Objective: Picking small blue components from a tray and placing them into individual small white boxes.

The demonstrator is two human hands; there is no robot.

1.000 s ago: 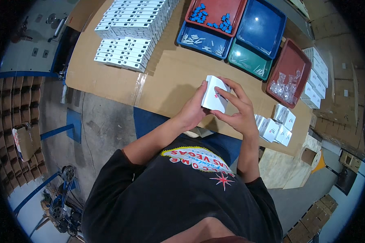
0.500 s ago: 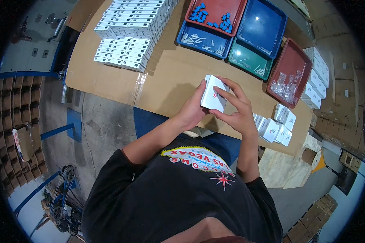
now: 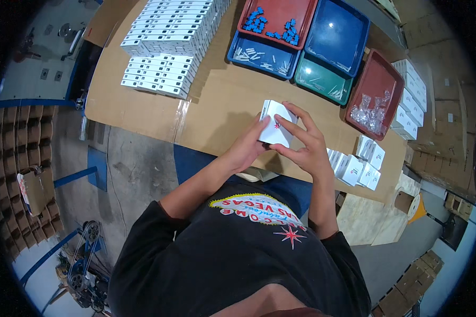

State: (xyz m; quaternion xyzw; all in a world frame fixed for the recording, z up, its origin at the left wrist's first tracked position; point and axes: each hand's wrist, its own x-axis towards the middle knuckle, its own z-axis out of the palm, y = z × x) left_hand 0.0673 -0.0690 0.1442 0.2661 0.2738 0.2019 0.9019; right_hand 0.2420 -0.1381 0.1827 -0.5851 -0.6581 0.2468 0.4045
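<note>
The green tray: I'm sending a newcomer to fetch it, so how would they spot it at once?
On the cardboard-covered table, find the cluster of trays at the far edge. The green tray sits between the blue tray of small white parts and the red tray of clear bags; it is the only green one.

surface: cardboard-covered table [image 3: 143,105] | on it: stacked white boxes [image 3: 166,42]; coloured trays [image 3: 333,31]

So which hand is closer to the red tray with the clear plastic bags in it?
Right. The right hand holds the white box on the side facing the red tray; the left hand grips the box's far side.
</note>
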